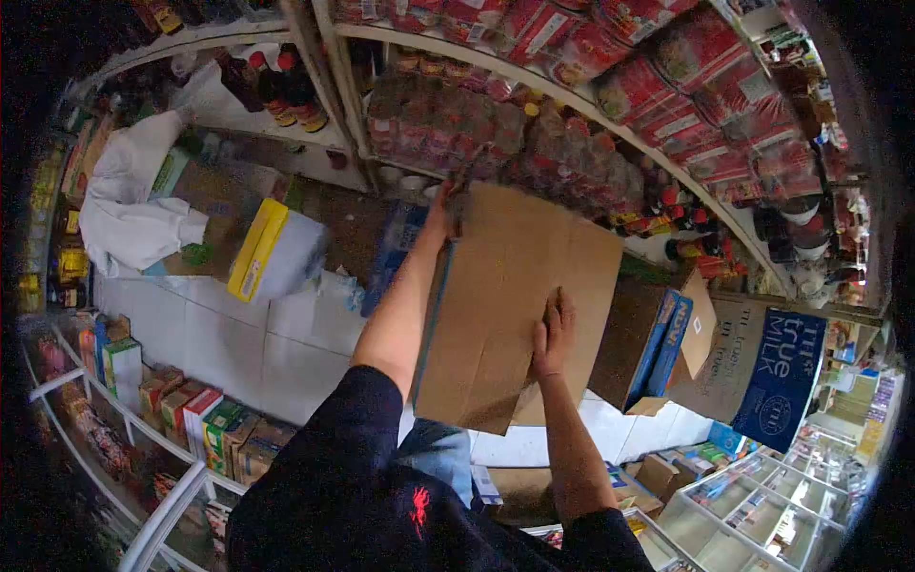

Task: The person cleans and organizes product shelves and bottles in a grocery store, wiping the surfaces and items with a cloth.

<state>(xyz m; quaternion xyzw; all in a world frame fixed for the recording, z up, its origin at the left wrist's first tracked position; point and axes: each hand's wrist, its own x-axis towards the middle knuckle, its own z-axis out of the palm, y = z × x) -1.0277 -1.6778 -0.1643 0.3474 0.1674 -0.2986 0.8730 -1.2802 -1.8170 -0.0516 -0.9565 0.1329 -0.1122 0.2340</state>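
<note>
A large brown cardboard box (505,286) is in front of me at the middle of the view, tilted, with a plain side facing up. My right hand (555,336) lies on that side with its fingers stretched out. At the box's upper left corner is my left hand (445,214); its fingers are mostly hidden in shadow and behind the edge. Right of the box stands an open carton (629,343) with blue printed flaps. Beyond it is a blue and brown milk carton (780,381).
Shelves of red packs (667,86) and wrapped bottles (448,124) run along the back. A yellow and white box (259,250) and a white garment (143,205) lie at left. Small boxes (224,429) line the tiled floor (219,329) beside a metal rack (172,510).
</note>
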